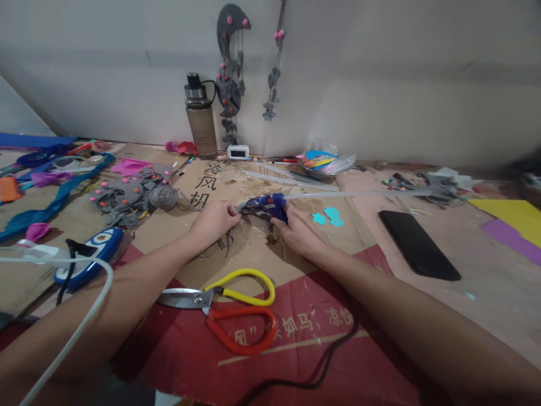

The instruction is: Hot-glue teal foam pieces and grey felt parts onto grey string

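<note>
My right hand (302,230) is wrapped round a blue hot glue gun (274,206). A long clear glue stick (359,194) juts from its back end toward the right. Just left of the nozzle, my left hand (215,221) is closed in a pinch on a grey piece with thin strands, mostly hidden by the fingers. Dark strands (228,243) hang or lie below that hand. Small turquoise flower shapes (331,216) lie right of the glue gun. Nearer to me are large scissors (198,299) with one yellow and one red handle.
Grey felt pieces with a yarn ball (164,197) lie to the left. A bottle (202,127) stands by the wall, near hanging grey decorations (230,90). On the right are a black phone (418,244) and a metal dish (344,164). A white cable (95,307) crosses my left forearm.
</note>
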Tool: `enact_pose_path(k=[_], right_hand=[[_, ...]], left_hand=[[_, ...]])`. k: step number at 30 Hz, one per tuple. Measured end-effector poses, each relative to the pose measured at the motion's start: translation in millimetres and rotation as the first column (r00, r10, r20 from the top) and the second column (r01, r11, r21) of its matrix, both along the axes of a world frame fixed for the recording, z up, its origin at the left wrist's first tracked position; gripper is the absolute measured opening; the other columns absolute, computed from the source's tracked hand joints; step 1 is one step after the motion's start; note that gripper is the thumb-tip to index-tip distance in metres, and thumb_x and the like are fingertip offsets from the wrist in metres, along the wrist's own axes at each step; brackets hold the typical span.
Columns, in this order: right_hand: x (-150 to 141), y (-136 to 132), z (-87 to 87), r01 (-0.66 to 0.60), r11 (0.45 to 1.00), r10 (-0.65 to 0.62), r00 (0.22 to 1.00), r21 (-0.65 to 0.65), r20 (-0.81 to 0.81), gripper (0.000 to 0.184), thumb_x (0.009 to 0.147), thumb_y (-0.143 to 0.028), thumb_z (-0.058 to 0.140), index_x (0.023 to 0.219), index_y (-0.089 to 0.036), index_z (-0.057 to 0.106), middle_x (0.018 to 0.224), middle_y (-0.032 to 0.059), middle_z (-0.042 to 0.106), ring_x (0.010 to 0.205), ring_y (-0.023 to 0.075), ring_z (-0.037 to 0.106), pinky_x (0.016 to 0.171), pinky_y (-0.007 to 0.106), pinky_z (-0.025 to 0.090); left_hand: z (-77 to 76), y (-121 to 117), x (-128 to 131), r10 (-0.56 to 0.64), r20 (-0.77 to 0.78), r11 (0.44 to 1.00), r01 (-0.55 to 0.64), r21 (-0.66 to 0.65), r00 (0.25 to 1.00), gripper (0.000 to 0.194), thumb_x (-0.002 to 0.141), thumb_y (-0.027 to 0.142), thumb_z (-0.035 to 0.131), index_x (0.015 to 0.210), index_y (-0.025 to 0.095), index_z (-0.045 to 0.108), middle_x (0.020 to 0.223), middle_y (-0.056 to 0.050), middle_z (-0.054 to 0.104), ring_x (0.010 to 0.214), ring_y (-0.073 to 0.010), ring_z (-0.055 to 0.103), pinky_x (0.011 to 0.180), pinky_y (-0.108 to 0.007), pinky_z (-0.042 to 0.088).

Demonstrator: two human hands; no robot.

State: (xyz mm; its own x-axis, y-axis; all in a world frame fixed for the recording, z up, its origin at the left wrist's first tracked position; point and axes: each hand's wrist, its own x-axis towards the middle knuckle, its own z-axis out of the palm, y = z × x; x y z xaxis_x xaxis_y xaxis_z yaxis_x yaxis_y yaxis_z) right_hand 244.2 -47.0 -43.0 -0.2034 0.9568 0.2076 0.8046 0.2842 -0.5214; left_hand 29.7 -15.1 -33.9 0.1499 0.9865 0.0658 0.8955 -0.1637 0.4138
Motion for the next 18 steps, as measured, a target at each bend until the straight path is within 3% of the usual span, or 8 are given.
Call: enact_pose_path(k=[5, 11, 15, 18], right_hand=[[0.0, -0.7, 1.3, 0.030, 1.000, -0.030, 0.999, -0.003, 0.018, 0.031, 0.088, -0.035, 0.043, 0.111, -0.017, 0.052, 0.097, 0.0118, 0.065, 0.085, 0.0246, 0.061, 0.070, 0.030, 0.044], [1.3, 0.8, -1.2, -0.017, 1.000, 0.017, 1.000, 0.013, -0.012, 0.034, 0.088, -0.030, 0.044, 0.118, -0.016, 0.048, 0.108, 0.0111, 0.064, 0.097, 0.0234, 0.059, 0.079, 0.029, 0.043], [1.9, -1.4, -0.2, 0.018, 1.000, -0.018, 0.999, 0.001, 0.040, 0.036, 0.088, -0.034, 0.043, 0.119, -0.017, 0.048, 0.100, 0.0113, 0.065, 0.089, 0.0253, 0.060, 0.071, 0.030, 0.043], [1.2, -0.4, -1.6, 0.043, 0.999, -0.043, 0.999, 0.001, -0.008, 0.033, 0.087, -0.034, 0.043, 0.113, -0.016, 0.051, 0.097, 0.0114, 0.065, 0.086, 0.0248, 0.060, 0.070, 0.030, 0.043]], left_hand=[[0.3, 0.2, 0.5, 0.017, -0.010, 1.000, -0.017, -0.015, 1.000, 0.019, 0.070, 0.032, 0.058, 0.070, 0.018, 0.070, 0.068, -0.004, 0.069, 0.065, -0.0166, 0.060, 0.059, -0.025, 0.039], [-0.7, 0.5, -0.3, 0.004, 0.014, 1.000, -0.004, -0.010, 1.000, 0.020, 0.069, 0.032, 0.057, 0.068, 0.017, 0.070, 0.065, -0.004, 0.068, 0.062, -0.0166, 0.059, 0.058, -0.026, 0.038], [-1.4, 0.7, -0.8, -0.008, 0.013, 1.000, 0.008, 0.013, 1.000, 0.020, 0.069, 0.032, 0.058, 0.068, 0.017, 0.070, 0.067, -0.004, 0.068, 0.065, -0.0175, 0.060, 0.059, -0.026, 0.038], [-2.4, 0.9, -1.2, -0.006, 0.023, 1.000, 0.006, 0.015, 1.000, 0.019, 0.069, 0.032, 0.058, 0.067, 0.017, 0.069, 0.065, -0.004, 0.067, 0.063, -0.0174, 0.059, 0.059, -0.026, 0.038]])
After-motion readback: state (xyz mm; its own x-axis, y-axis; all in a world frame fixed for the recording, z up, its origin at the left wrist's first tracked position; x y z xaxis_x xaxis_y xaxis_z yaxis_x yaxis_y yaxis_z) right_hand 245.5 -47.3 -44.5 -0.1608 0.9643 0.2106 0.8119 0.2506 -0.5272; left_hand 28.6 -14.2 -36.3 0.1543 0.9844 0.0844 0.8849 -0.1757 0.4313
